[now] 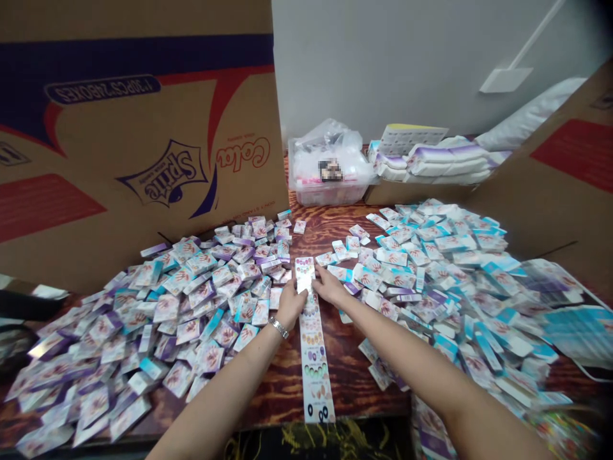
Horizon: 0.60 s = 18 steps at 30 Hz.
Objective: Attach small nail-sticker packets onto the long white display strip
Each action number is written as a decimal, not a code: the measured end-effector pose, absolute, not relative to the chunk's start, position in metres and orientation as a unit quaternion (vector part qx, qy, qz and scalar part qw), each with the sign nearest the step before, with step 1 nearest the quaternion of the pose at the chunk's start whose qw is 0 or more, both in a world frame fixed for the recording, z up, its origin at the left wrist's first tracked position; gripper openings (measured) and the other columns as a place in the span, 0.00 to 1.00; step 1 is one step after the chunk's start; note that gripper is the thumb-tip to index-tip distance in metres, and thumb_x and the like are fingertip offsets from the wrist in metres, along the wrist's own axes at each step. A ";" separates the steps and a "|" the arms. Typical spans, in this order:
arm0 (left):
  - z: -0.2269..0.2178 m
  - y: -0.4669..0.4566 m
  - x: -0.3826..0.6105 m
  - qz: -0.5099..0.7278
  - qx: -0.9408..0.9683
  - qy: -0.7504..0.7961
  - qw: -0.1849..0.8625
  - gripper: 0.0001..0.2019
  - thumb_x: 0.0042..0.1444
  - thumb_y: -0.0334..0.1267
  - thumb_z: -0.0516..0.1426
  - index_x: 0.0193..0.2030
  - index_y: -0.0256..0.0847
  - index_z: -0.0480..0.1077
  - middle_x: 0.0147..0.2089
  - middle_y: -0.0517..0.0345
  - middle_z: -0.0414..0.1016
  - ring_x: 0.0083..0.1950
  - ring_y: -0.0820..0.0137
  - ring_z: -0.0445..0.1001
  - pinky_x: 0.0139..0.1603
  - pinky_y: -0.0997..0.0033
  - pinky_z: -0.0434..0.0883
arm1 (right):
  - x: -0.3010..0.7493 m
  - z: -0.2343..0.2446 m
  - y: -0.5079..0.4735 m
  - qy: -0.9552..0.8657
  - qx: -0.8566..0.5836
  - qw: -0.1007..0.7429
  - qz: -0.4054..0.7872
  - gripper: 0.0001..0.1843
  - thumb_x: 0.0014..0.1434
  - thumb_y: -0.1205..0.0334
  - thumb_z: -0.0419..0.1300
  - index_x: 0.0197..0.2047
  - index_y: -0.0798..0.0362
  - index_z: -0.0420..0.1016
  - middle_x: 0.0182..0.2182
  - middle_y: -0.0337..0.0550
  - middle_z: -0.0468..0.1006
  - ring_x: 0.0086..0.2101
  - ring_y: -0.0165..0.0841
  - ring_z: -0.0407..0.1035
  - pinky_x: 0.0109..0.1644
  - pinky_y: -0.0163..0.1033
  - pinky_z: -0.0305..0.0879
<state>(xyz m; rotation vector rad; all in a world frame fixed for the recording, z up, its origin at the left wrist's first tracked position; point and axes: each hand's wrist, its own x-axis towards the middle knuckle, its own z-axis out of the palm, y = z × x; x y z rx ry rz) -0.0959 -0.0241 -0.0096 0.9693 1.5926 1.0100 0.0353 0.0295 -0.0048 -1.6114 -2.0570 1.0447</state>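
Two bare hands met over a long printed card strip [313,364] lying flat on a dark-stained wooden table [349,390]. The strip ran away from the person through a gap between two heaps of small packets. The left hand [290,305], with a metal wristband [278,328] at its wrist, came in from the near left, and the right hand [330,285] reached in from the right. Both hands were at the far end of the strip, where a shiny panel [303,278] caught the light. The fingers of both hands were loosely bent and lay on or against that end, but the view could not show whether they pinched the card or only rested on it.

The strip looked like thin, light card, stiff enough to lie flat but likely to bend if lifted by one end. Its glossy face would probably feel slick under the fingertips. The long edges near the shiny panel looked like the surest place to take hold.

The left heap of packets [201,306] showed mostly purple and white, and the right heap of packets [431,275] showed more teal and white. A flattened cardboard sheet [143,128] with soft drink printing stood up on the left. Farther back, a clear plastic tub [330,191] holding a bag and a stack of white packs [431,160] sat before a grey wall [383,64].
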 end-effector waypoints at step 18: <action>-0.006 0.012 -0.094 0.488 0.338 0.631 0.499 0.23 0.43 0.25 0.55 0.50 0.34 0.66 0.49 0.46 0.74 0.48 0.64 0.73 0.47 0.68 0.68 | 0.008 -0.005 0.097 -0.859 -0.466 0.076 0.196 0.17 0.59 0.70 0.51 0.51 0.56 0.70 0.52 0.50 0.71 0.53 0.37 0.62 0.57 0.42 0.53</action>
